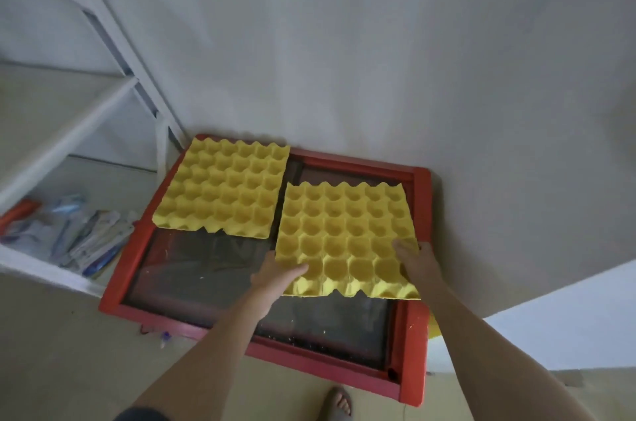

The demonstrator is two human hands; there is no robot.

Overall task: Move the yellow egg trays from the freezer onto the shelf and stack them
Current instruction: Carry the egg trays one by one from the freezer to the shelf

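Observation:
Two yellow egg trays lie on the glass top of a red-framed chest freezer (416,327). The far tray (223,188) rests over the freezer's back left corner. The near tray (347,238) sits to the right. My left hand (275,277) grips its front left corner, thumb on top. My right hand (418,264) grips its front right edge, fingers over the rim. Its front edge looks slightly raised off the glass. A white metal shelf (69,131) stands left of the freezer.
The shelf's lower level (38,265) holds several packets and tubes. A pale wall rises right behind the freezer. My sandalled foot (339,401) stands on the tiled floor in front of it. A white surface juts in at the right.

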